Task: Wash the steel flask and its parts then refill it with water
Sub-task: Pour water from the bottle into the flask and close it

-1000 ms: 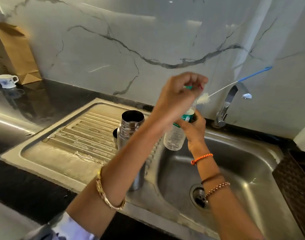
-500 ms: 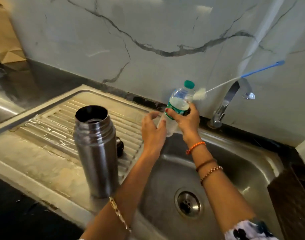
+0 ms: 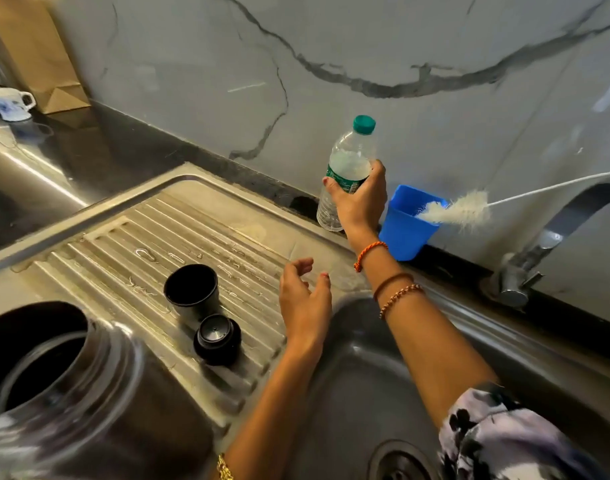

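bottle label [image 3: 345, 181] — green, print unreadable

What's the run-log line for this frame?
right hand: grips capped clear plastic water bottle by wall | left hand: open above ribbed steel drainboard | open steel flask, black cup, black stopper: on drainboard

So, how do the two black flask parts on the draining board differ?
The black cup is the larger and stands with its open mouth up; the black stopper is smaller, closed on top, with a round button. The cup lies farther from the camera. Both are black, upright, untouched by either hand.
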